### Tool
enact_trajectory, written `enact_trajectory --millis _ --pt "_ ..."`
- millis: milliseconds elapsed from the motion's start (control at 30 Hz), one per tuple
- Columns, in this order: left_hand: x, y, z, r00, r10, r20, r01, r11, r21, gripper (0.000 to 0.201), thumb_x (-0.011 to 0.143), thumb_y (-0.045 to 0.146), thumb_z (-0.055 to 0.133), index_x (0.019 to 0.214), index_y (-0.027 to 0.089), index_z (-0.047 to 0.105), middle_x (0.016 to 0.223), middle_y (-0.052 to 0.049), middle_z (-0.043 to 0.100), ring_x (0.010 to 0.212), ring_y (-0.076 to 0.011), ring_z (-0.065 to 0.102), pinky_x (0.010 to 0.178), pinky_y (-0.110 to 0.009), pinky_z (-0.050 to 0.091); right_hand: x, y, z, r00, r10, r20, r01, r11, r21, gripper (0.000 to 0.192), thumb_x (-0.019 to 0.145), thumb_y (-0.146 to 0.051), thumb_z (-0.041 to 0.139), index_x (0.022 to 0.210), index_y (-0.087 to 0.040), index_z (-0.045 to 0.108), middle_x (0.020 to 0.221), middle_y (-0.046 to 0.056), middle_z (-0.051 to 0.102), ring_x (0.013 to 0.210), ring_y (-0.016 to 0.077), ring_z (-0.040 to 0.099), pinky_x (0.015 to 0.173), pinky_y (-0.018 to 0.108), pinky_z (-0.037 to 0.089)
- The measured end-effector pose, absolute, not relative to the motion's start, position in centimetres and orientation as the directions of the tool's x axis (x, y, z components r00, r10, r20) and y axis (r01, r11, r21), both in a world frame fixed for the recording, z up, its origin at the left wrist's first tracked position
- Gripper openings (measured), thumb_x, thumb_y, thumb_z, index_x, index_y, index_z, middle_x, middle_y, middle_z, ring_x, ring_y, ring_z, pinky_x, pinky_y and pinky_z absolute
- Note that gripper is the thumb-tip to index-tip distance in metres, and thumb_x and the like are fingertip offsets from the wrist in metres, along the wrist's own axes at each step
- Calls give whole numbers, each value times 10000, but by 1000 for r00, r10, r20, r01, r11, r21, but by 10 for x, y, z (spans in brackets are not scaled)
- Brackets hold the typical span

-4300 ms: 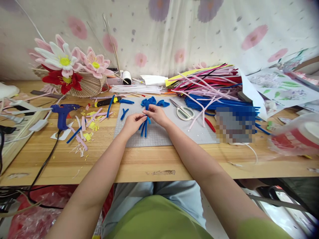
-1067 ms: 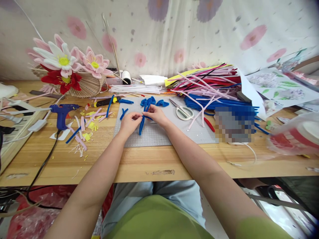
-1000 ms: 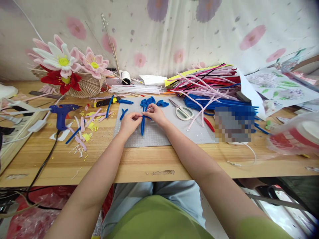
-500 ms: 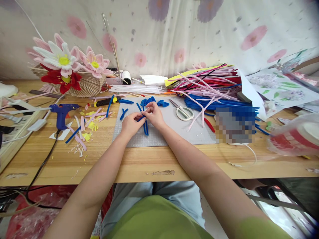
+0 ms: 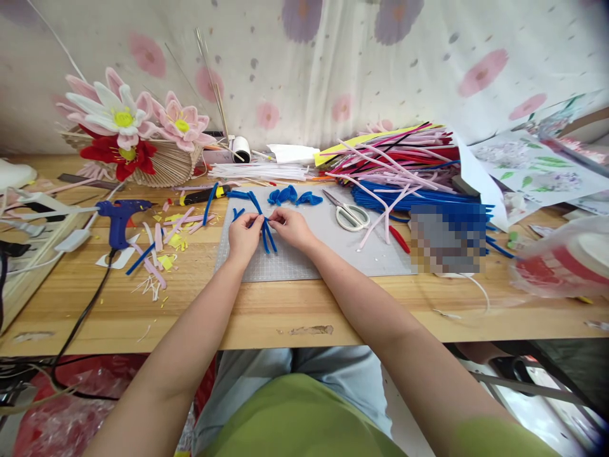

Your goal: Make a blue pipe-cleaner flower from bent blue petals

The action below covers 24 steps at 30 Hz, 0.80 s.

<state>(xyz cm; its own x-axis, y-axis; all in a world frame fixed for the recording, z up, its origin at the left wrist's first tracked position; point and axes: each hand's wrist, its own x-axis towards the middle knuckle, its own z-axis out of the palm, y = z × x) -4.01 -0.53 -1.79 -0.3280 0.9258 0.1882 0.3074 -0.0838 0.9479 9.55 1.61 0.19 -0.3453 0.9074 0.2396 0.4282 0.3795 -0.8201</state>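
Head view: some blue stems [image 5: 265,238] are held over the mat [image 5: 295,261], pinched by the left hand [image 5: 243,240] and the right hand [image 5: 294,228], both closed up pretty tight. Scissors [image 5: 344,206] are laid on the mat's right half, btw.

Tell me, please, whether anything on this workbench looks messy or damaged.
Two things stand out. Pink and yellow scraps lie scattered loose on the wooden table, to the left of the gray cutting mat, like untidied offcuts. Near the table's front edge is a rough, discolored patch, perhaps where the surface chipped.
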Motion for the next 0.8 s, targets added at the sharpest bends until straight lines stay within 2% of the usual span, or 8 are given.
enact_trajectory --millis 233,400,467,567,633,700,800 --pt "-37 -8 -16 -423 873 242 429 -43 902 146 691 311 566 676 180 631 659 4 634 636 -138 569 621 -251 437 90 8 6 -360 921 151 497 326 -804 50 703 -172 547 654 -182 543 618 -17 558 615 126 490 631 263 374" --pt "-34 -9 -12 -458 854 246 433 -27 901 119 689 274 553 633 181 603 633 15 617 631 -130 559 644 -247 427 86 7 6 -360 925 126 497 304 -813 64 699 -172 544 637 -181 533 613 -12 565 618 130 506 643 272 387" --pt "-36 -7 -14 -417 882 221 400 -41 916 146 702 303 550 644 181 604 626 13 610 611 -128 552 621 -247 430 87 9 3 -337 936 107 479 268 -836 64 701 -179 551 642 -182 525 618 -11 563 601 126 505 631 273 399" --pt "-44 -2 -17 -227 958 177 363 -86 928 209 734 360 524 699 178 622 635 0 618 588 -131 553 590 -253 443 91 14 -1 -306 952 23 395 149 -906 44 714 -195 547 688 -185 513 607 -22 541 537 110 489 565 261 414" --pt "-48 -2 -17 -133 973 191 402 -124 907 192 733 332 527 756 178 640 710 -15 653 640 -141 580 620 -261 457 95 17 -2 -309 951 -7 314 95 -944 44 721 -217 548 724 -186 517 620 -26 535 524 100 484 530 246 421" --pt "-49 -4 -14 -107 969 221 472 -146 869 172 723 292 536 795 180 645 784 -30 676 700 -155 600 648 -270 461 98 19 -2 -308 951 25 246 105 -964 87 720 -258 567 759 -183 541 671 -18 551 571 97 499 534 235 436" --pt "-44 -9 -9 -80 966 248 506 -175 845 168 728 259 526 846 180 615 787 -36 672 695 -152 604 624 -263 454 101 21 0 -313 946 83 153 137 -979 142 712 -284 586 807 -179 575 750 -4 576 655 97 520 566 220 453"
